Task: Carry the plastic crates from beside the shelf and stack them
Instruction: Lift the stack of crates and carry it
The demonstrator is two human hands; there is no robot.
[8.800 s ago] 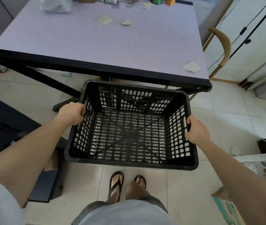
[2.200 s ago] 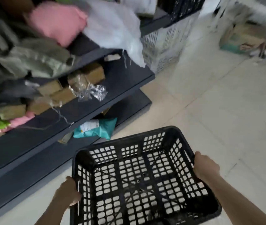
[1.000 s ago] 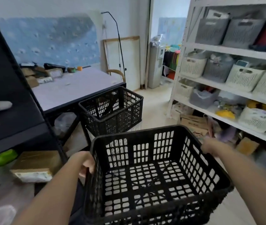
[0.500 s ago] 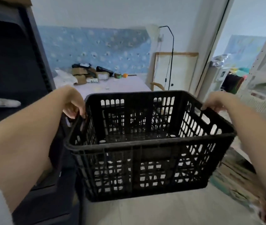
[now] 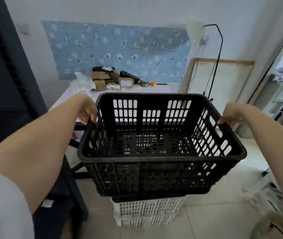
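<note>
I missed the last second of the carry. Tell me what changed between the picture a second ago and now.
The black crate has been carried forward to the stack and now hangs over the white crate. Another black crate's rim seems to show beneath it; whether they touch is unclear. The table is now closer. Unchanged: the left hand and right hand still grip the crate's side rims, and it is still empty.

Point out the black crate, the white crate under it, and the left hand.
black crate (image 5: 161,158), head view, middle of its near rim.
white crate (image 5: 147,213), head view, its near lattice wall.
left hand (image 5: 87,109), head view, back of the hand at the crate's side rim.
</note>
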